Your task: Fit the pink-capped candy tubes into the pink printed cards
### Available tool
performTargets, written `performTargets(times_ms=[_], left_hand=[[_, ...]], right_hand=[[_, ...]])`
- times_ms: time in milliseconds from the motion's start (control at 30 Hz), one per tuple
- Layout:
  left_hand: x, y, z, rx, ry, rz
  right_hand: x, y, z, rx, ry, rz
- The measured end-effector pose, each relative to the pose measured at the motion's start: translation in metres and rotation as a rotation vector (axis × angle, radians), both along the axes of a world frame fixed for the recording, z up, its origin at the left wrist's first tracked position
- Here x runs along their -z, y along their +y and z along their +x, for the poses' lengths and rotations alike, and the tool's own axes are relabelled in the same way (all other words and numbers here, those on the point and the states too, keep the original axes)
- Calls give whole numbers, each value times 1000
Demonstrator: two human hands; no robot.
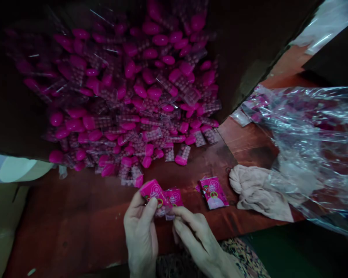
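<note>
My left hand (142, 227) holds a pink printed packet (153, 191) between thumb and fingers, just above the front of the table. My right hand (194, 235) has its fingertips pinched at the packet's lower right corner, where small pale balls show through clear plastic. Behind the fingertips lies a second pink packet (174, 197), partly covered. Farther right, a pink packet (214, 193) lies face up on the red-brown table (87, 220). A large heap of clear containers with pink caps (147, 92), filled with small balls, spreads out beyond my hands.
Dark box walls (237, 65) surround the heap. At the right are a crumpled pale cloth (258, 191) and a big clear plastic bag (316, 143) with pink items. A pale round container (23, 169) stands at the left.
</note>
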State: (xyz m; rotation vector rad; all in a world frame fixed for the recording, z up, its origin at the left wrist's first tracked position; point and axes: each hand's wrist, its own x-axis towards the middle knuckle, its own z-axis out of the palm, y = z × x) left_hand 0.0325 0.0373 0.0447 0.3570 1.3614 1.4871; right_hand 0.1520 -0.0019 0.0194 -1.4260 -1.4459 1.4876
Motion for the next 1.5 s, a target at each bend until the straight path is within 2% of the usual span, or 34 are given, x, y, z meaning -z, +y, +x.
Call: performTargets(times_ms=[67,200,333,467,600,800,867,1000,1133,1200,1300,1400,1500], left_hand=[[-1,-4,-2,-35,104,38],[-1,-16,0,33,183,54],[-4,-19,-5,-19,139,46],[-8,-17,-29,-162,136,35],[-9,-23,-45,-221,170,53],[-8,-34,-34,-122,73,-31],[-9,-38,-37,-127,51,-60],[-13,-55,-69,-285,127,-89],[-15,-77,-105,-439,262,-89],[-14,-84,-110,-442,282,-99],[-13,-85,-100,-390,254,-97],[-9,-80,-90,-338,158,-93],[-1,-78,-99,-297,35,-128]], right_hand=[[-2,1,-7,81,54,27],[-10,3,-18,203,104,38],[-9,-1,-18,161,208,0],[-2,-5,-15,127,345,-117],[-3,0,-23,133,231,38],[-8,4,-34,88,141,416],[-5,3,-31,90,111,486],[3,-2,-23,112,14,463],[8,-12,-21,-30,-118,381],[9,-21,-21,-61,-176,399],[9,-34,-17,-91,-147,506],[8,-39,-13,-135,-115,536],[8,-37,-15,-131,-164,525]])
